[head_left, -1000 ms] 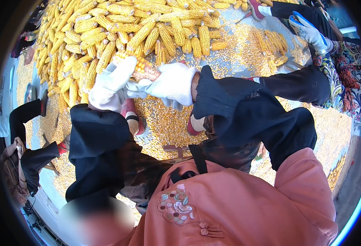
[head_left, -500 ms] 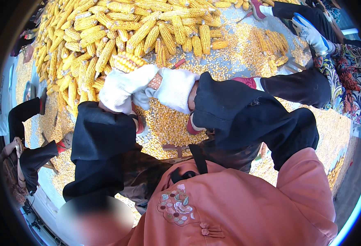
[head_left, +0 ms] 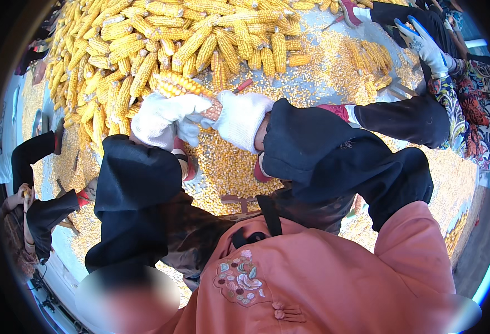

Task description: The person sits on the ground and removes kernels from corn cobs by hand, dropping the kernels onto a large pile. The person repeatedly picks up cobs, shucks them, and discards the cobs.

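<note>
White knitted gloves cover both my hands. In my left hand (head_left: 158, 119) an ear of corn (head_left: 182, 86) is gripped, its yellow kernels showing above the glove and its tip toward the right. My right hand (head_left: 239, 118) is closed around a shelled, reddish-brown corn cob (head_left: 213, 110), which lies against the left glove just below the ear. The gloves meet over loose corn kernels (head_left: 223, 167) between my feet. Some of my fingers are hidden behind the cob and the gloves.
Ahead rises a large heap of corn ears (head_left: 128, 44). A red-handled tool (head_left: 244, 86) lies at its edge. On the right sits a co-worker with a raised gloved hand (head_left: 426, 47), near a smaller pile of ears (head_left: 369, 58). Another person's hands (head_left: 25, 195) show at far left.
The ear in my left hand has turned, and more of its length shows toward the right. Both gloves have shifted slightly. The right co-worker's gloved fingers have spread apart.
</note>
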`<action>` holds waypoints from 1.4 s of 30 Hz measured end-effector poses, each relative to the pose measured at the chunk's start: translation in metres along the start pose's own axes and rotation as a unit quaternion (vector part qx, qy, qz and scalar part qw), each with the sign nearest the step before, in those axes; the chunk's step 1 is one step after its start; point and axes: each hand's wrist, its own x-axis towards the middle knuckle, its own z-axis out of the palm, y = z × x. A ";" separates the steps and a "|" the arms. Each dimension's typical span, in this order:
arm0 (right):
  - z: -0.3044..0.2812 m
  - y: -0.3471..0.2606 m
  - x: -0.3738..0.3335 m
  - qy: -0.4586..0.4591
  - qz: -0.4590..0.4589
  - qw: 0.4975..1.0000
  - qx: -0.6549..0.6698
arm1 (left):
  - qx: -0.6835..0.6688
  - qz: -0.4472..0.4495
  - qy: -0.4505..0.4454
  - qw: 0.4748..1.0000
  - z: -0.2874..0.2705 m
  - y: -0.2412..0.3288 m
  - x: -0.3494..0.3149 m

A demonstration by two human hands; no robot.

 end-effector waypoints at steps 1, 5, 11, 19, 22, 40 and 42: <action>0.004 0.002 0.001 0.001 -0.008 1.000 0.001 | 0.001 0.024 -0.007 1.000 -0.001 -0.004 0.000; 0.026 0.007 0.009 0.077 0.017 0.996 0.048 | 0.025 0.048 0.015 0.998 0.006 -0.002 -0.008; 0.032 0.016 0.008 0.101 -0.044 0.994 0.010 | -0.014 0.087 -0.076 0.993 -0.023 -0.030 0.016; 0.019 0.005 0.003 0.065 0.026 0.994 0.084 | -0.062 0.170 0.028 0.983 -0.015 -0.029 0.010; 0.025 0.006 0.005 0.058 0.006 0.996 0.065 | -0.059 0.054 -0.037 0.996 -0.019 -0.016 -0.005; 0.017 0.006 0.008 -0.001 0.030 0.995 0.093 | -0.073 0.028 -0.012 0.997 -0.027 -0.012 -0.007; 0.016 0.009 0.007 0.000 0.031 0.995 0.094 | -0.044 0.042 0.001 0.998 -0.029 -0.010 -0.005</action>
